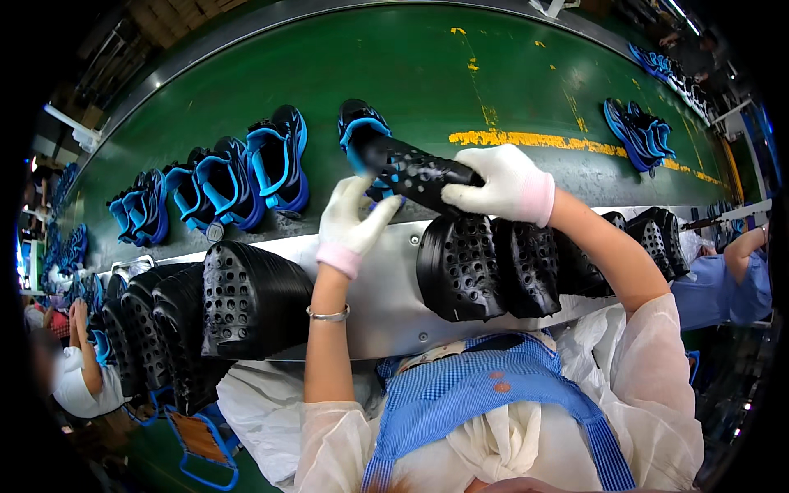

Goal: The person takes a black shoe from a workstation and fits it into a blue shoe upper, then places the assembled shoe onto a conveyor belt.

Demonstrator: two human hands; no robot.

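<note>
My right hand [497,182], in a white glove with a pink cuff, grips the near end of a black insole [419,177] with round dimples. The insole's far end, somewhat blurred, tilts into the opening of a black and blue sports shoe [357,123] on the green surface. My left hand [349,218], gloved the same way, is at the shoe's heel, with thumb and fingers on either side of it. The insole covers part of the shoe. Below my right hand, a row of black insoles [460,267] stands packed along the metal edge.
Several black and blue shoes [279,160] line the green belt [329,66] at left; more shoes [633,135] sit at far right. A large stack of insoles [255,300] stands left of my left forearm. Other people work at both sides; an orange-backed chair [201,435] stands lower left.
</note>
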